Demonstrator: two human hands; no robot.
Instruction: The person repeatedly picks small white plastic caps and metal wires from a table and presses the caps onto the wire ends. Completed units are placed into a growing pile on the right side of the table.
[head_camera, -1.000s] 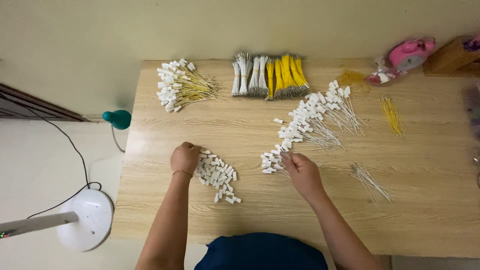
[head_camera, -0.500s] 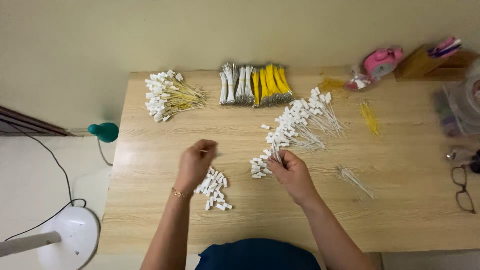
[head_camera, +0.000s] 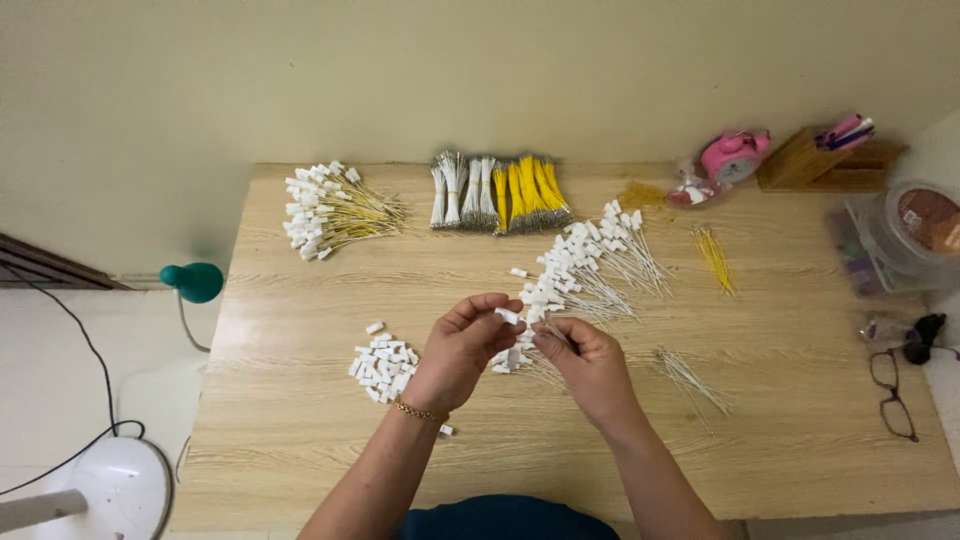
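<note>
Wooden table (head_camera: 300, 440), pen holder (head_camera: 800, 165) — left hand (head_camera: 462, 352) pinching connector (head_camera: 509, 316)

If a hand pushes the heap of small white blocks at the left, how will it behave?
The heap of small white blocks would probably scatter, since the pieces lie loose and a few already sit apart. They look light. Being blocky, they should slide on the wooden table rather than roll.

Table (head_camera: 300, 420): pale wood-grain, matt.
Connector (head_camera: 508, 316): white, probably plastic; too small to confirm.
Wire bundles (head_camera: 497, 190): yellow and grey, smooth sheathing.
Bracelet (head_camera: 418, 411): shiny metal.
</note>
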